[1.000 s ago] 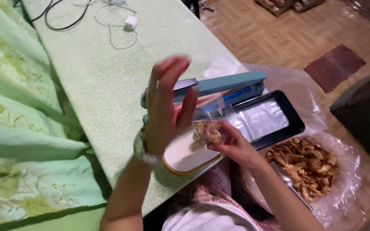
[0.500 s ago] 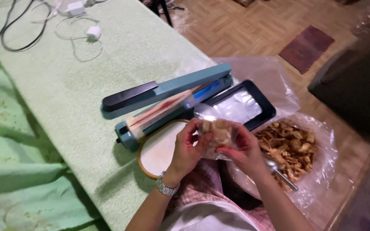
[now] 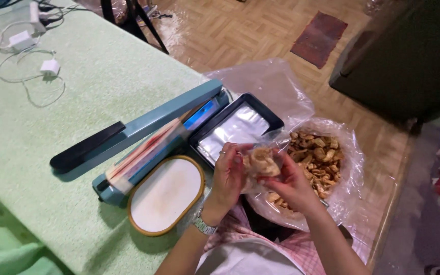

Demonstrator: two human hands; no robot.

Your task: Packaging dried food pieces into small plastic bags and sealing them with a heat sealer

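Both hands hold a small clear plastic bag of brown fried snacks (image 3: 262, 162) in front of me, just off the table's edge. My left hand (image 3: 228, 175), with a wristwatch, grips its left side. My right hand (image 3: 290, 184) grips it from the right and below. Beneath them sits a large clear plastic bag (image 3: 332, 198) full of the same brown snacks (image 3: 320, 155). To the left on the table lies a blue-green heat sealer (image 3: 151, 135) with a black handle, its arm lifted.
An oval white tray with a yellow rim (image 3: 166, 194) lies by the sealer. A black tray holding clear bags (image 3: 235, 129) is behind my hands. White cables and chargers (image 3: 31, 56) lie at the far left of the green tablecloth (image 3: 36, 168). Wooden floor and a dark cabinet (image 3: 408, 56) at right.
My left hand came down from above the sealer and joined the right hand on the small snack bag. The view has shifted, showing more floor.
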